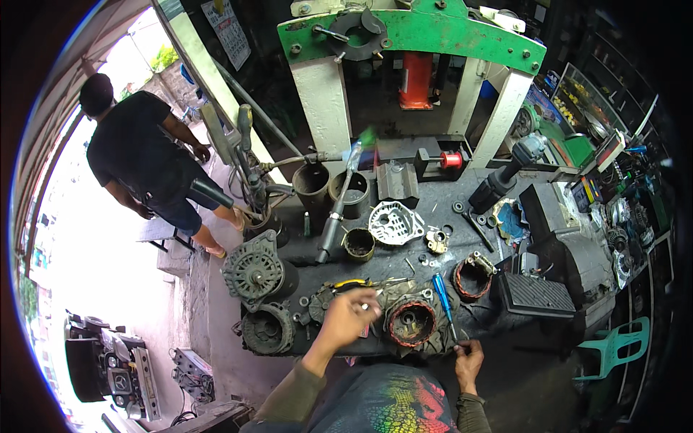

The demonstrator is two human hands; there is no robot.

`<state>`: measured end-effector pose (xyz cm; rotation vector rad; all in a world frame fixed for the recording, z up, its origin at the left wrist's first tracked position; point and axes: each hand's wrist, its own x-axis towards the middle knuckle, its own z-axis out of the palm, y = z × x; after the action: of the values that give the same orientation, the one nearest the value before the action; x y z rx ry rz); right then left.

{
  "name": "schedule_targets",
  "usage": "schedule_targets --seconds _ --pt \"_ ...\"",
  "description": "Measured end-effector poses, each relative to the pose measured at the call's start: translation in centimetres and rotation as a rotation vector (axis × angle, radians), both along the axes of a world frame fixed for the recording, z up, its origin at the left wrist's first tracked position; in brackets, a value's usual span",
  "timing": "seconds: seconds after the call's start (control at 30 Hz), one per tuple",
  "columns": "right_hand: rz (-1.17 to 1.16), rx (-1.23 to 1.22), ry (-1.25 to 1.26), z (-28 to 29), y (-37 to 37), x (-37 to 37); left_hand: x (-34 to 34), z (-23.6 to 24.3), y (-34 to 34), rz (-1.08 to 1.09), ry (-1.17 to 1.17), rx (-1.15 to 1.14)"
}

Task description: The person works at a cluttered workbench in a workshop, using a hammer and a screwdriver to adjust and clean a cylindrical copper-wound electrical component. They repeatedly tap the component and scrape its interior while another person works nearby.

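Left hand (350, 316) half curled, small pale piece (365, 307) at fingertips, too small to identify for sure. Right hand (469, 362) fingers drawn together on shaft end of blue-handled screwdriver (442, 294), handle pointing away from person. Round housing with reddish winding (411, 322) between hands, on crumpled cloth (393, 290) at near edge of dark surface (390, 265). Second wound ring (473, 279) farther right; pale slotted cover (395, 222) beyond; green press frame (447, 26) behind.

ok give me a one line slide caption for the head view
Left hand near a stator, right hand by a blue screwdriver, at a cluttered bench.
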<state>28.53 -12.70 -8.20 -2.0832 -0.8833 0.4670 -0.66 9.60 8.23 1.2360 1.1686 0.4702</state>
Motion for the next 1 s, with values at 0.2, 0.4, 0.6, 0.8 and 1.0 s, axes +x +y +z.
schedule_targets --seconds 0.2,0.4,0.6,0.8,1.0 --pt "-0.061 0.101 -0.161 6.7 0.9 -0.4 0.5 -13.4 8.1 0.451 -0.104 0.271" --pt "0.332 0.326 0.180 15.9 8.4 -6.7 3.1 -13.0 10.4 0.485 0.188 0.471" --pt "0.483 0.320 0.638 19.1 17.6 -12.9 5.4 -13.8 7.8 0.530 0.157 0.489" --pt "0.453 0.239 0.939 17.3 26.3 -15.3 2.9 -14.0 5.8 0.433 0.262 0.406" --pt "0.376 0.142 1.291 17.6 32.0 -21.4 0.2 -11.5 -3.0 0.383 0.038 0.468"
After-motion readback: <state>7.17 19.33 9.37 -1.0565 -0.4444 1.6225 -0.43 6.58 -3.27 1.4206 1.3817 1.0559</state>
